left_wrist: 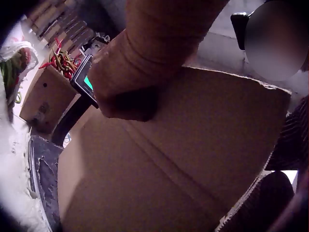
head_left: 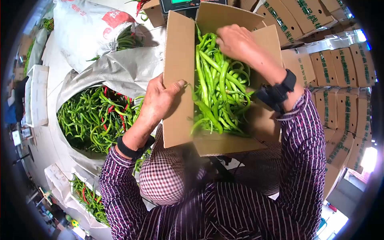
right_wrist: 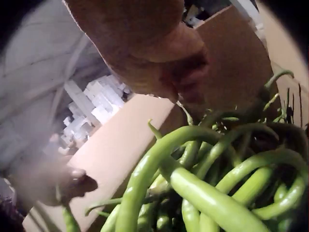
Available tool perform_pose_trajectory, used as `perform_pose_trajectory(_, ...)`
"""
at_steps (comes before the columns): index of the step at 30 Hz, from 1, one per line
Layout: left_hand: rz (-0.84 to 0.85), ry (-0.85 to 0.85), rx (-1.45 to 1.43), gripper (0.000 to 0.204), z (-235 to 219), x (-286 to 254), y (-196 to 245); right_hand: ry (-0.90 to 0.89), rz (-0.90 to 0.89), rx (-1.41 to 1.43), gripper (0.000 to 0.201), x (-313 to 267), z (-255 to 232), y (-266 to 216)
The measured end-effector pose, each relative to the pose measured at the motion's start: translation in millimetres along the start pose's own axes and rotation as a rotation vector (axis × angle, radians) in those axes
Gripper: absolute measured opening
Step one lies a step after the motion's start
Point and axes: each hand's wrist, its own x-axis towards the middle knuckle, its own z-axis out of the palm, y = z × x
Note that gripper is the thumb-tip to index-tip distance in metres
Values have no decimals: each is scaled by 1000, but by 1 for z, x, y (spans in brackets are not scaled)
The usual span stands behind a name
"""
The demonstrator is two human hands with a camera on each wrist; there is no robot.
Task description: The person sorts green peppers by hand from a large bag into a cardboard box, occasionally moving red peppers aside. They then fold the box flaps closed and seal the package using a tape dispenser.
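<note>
A cardboard box [head_left: 182, 52] with raised flaps holds many long green chili peppers [head_left: 224, 80]. My left hand [head_left: 158, 98] grips its left flap, thumb over the inner face; in the left wrist view the curled fingers press against the flap's outer face [left_wrist: 193, 145]. My right hand [head_left: 238, 44] is bent down over the far end of the peppers. In the right wrist view its fingers are curled, and a thin pepper stem [right_wrist: 186, 113] runs down from the fingertips. One pepper [right_wrist: 70, 220] stands with its stem overlapping my left hand there.
An open grey sack [head_left: 108, 60] of green and red peppers lies to the left, with a white sack [head_left: 88, 32] behind it. A scale display [head_left: 180, 4] stands beyond the box. Stacked printed cartons [head_left: 336, 72] line the right side.
</note>
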Motion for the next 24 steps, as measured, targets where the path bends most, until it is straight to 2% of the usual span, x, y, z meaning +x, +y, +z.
perform_pose_trajectory(1,-6,1,-11,29,1,0,1,0,-2,4,29,16,4,-1)
perform_pose_trajectory(3,-13,3,-23,29,2,-1,3,1,33,305,33,43,18,-1)
perform_pose_trajectory(4,-6,4,-11,29,2,-1,3,1,32,304,33,48,27,-2)
perform_pose_trajectory(6,-6,7,40,31,0,-1,5,-16,2,482,36,58,48,-4)
perform_pose_trajectory(8,-15,8,26,32,-2,-1,4,96,23,520,36,66,64,-3)
perform_pose_trajectory(10,-33,7,15,32,-3,-2,2,117,34,546,36,63,66,-1)
perform_pose_trajectory(12,-46,11,23,34,-3,-2,2,94,-101,715,31,59,60,5)
perform_pose_trajectory(13,-46,11,23,34,-2,-2,3,94,-101,715,31,56,53,7)
perform_pose_trajectory(15,-63,15,-29,34,-1,-3,3,-16,-222,593,25,51,42,8)
perform_pose_trajectory(16,-66,17,-29,34,-2,-3,1,132,-303,384,22,49,40,4)
perform_pose_trajectory(17,-38,20,0,34,-2,-1,-4,131,-302,386,22,49,38,4)
perform_pose_trajectory(19,-16,26,29,33,-3,1,-4,514,-485,126,23,50,37,5)
perform_pose_trajectory(20,-36,14,14,33,-3,0,-1,569,-408,255,24,58,33,9)
perform_pose_trajectory(21,-55,3,0,33,-4,-1,0,500,-313,354,24,59,22,14)
perform_pose_trajectory(23,-59,7,7,34,-4,-1,-1,544,-207,113,23,55,32,5)
perform_pose_trajectory(24,-53,5,9,34,-3,0,0,489,-246,2,23,47,39,-2)
